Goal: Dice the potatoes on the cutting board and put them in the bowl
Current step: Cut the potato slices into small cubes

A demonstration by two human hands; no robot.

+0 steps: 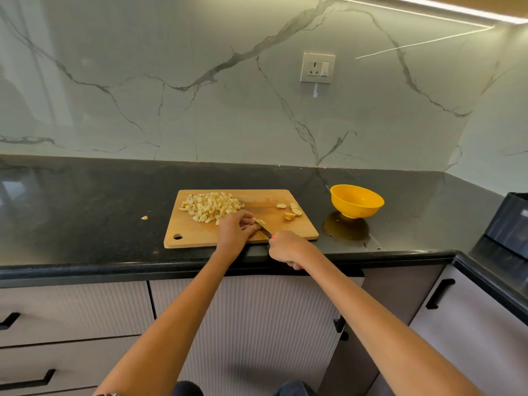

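Observation:
A wooden cutting board (200, 232) lies on the black counter. A heap of diced potato (211, 206) covers its far left part, and several potato slices (291, 211) lie at its far right. My left hand (235, 230) presses a potato piece (260, 222) down at the board's middle. My right hand (287, 248) grips a knife (265, 230) whose blade rests on that piece. The yellow bowl (355, 200) stands right of the board and looks empty.
One stray potato bit (144, 217) lies on the counter (85, 201) left of the board. A dark appliance (508, 221) sits at the right edge. Cabinet drawers and doors run below the counter front.

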